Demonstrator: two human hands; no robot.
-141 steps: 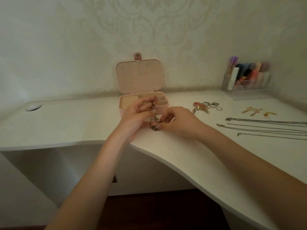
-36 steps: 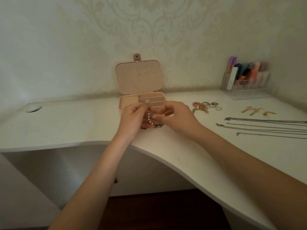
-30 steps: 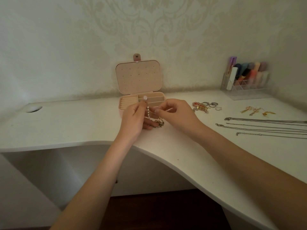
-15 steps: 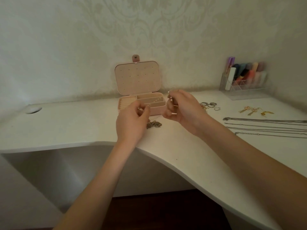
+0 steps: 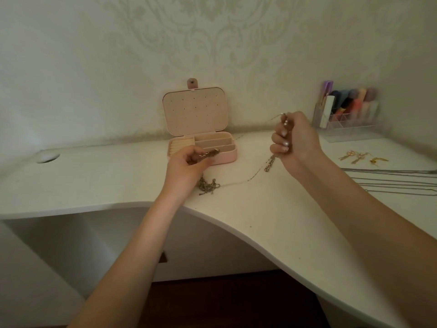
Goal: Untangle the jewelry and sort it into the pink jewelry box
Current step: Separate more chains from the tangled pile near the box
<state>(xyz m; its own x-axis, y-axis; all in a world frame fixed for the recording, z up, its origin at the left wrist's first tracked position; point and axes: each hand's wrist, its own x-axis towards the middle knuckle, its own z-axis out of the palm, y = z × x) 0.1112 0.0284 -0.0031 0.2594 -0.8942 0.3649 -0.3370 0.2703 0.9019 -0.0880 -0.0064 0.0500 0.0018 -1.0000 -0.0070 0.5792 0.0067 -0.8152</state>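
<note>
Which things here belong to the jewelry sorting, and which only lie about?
Job: tangled chains gripped by left hand; pearl strand held by right hand; open pink jewelry box; earrings; laid-out necklaces.
Lying about: clear organizer of cosmetics; desk cable hole.

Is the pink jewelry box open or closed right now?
Open: the pink jewelry box has its perforated lid standing upright against the wall, exposing the beige compartments.

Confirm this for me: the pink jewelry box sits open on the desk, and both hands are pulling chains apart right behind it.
Not quite. The head view shows the pink jewelry box open on the desk, but the left hand and right hand pull the chains apart in front of it, not behind.
</note>
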